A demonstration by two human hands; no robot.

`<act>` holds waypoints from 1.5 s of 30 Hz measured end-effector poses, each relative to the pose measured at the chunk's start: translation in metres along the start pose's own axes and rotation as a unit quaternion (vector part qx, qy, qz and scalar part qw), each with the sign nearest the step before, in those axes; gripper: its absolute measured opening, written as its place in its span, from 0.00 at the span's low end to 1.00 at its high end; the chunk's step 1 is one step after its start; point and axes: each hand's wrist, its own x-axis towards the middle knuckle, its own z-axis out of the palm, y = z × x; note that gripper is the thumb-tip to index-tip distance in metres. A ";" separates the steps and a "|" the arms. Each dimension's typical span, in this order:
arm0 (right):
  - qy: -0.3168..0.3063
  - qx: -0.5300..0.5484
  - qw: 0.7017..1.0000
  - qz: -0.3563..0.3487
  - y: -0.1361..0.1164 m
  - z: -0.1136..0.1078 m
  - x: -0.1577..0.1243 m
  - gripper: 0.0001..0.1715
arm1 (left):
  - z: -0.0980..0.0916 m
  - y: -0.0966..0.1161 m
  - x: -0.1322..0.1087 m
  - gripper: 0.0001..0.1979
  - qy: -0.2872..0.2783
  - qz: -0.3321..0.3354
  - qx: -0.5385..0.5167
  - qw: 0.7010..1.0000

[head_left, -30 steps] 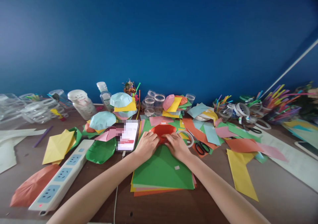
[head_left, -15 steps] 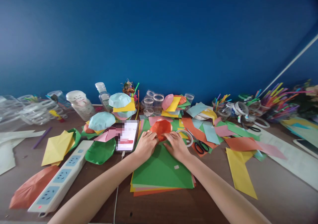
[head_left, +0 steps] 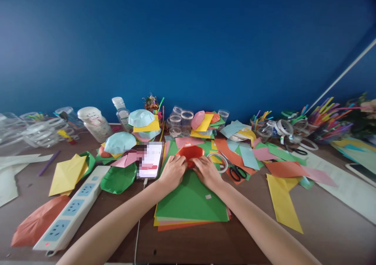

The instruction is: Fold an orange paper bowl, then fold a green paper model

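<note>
Between my two hands is a red-orange folded paper (head_left: 191, 152), shaped like a shallow bowl with its hollow facing me. My left hand (head_left: 175, 171) pinches its near left edge, fingers curled. At the near right edge my right hand (head_left: 207, 172) grips it, fingers bent inward. Some fingertips are hidden behind the paper's rim. Beneath both hands lies a stack of coloured paper (head_left: 192, 206) with a green sheet on top and a small white scrap on it. A roll of tape (head_left: 225, 164) sits just right of my right hand, beside black-handled scissors (head_left: 237, 173).
Left of the stack are a phone (head_left: 150, 161) with its charging cable, a green folded paper (head_left: 119, 179) and a white power strip (head_left: 73, 210). Clear cups (head_left: 187, 122) and folded paper shapes line the back. Paper scraps (head_left: 283, 202) and a box of coloured straws (head_left: 327, 118) lie right.
The red-orange paper has tipped and opened a little, showing more of its hollow. Both hands stay at its near edge with slightly shifted fingers.
</note>
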 end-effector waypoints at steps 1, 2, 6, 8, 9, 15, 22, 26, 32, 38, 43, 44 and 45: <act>-0.003 0.000 1.000 0.000 0.000 0.000 0.001 0.16 | 0.001 0.001 0.000 0.07 0.002 -0.006 0.003 1.000; -0.005 -0.001 1.000 0.001 -0.001 0.001 0.002 0.16 | 0.001 0.002 0.000 0.06 0.004 -0.014 0.005 1.000; -0.007 -0.016 1.000 0.022 -0.001 0.005 0.004 0.15 | 0.004 0.003 -0.001 0.05 0.009 -0.036 0.005 0.999; -0.016 -0.028 0.999 0.038 -0.001 0.007 0.006 0.14 | 0.004 0.003 -0.002 0.06 0.011 -0.042 0.003 0.999; -0.020 -0.032 0.998 0.046 -0.001 0.008 0.006 0.13 | 0.004 0.002 -0.002 0.06 0.013 -0.047 0.004 0.999; -0.019 -0.026 0.995 0.095 -0.007 0.010 0.010 0.17 | -0.001 0.008 -0.005 0.08 0.038 -0.033 0.047 0.998; 0.016 0.022 0.996 0.089 -0.005 0.012 0.012 0.19 | 0.001 0.025 -0.018 0.11 0.045 0.066 0.095 0.992; 0.004 0.039 0.993 0.111 -0.002 0.012 0.015 0.20 | 0.008 0.024 -0.018 0.13 0.052 0.068 0.087 0.992; -0.004 0.054 0.991 0.123 -0.003 0.009 0.017 0.20 | 0.015 0.022 -0.016 0.12 0.048 0.060 0.071 0.995; 0.017 0.048 0.990 0.132 -0.002 0.017 0.013 0.23 | 0.011 0.021 -0.015 0.10 0.027 0.063 0.055 0.996; 0.052 0.088 0.988 0.116 -0.002 0.023 0.009 0.20 | 0.008 0.020 -0.014 0.11 0.007 0.062 0.034 0.997; 0.059 0.092 0.987 0.115 -0.003 0.023 0.009 0.19 | 0.008 0.019 -0.014 0.12 0.005 0.064 0.035 0.997; 0.065 0.095 0.986 0.117 -0.004 0.023 0.009 0.18 | 0.008 0.019 -0.014 0.12 0.003 0.065 0.037 0.997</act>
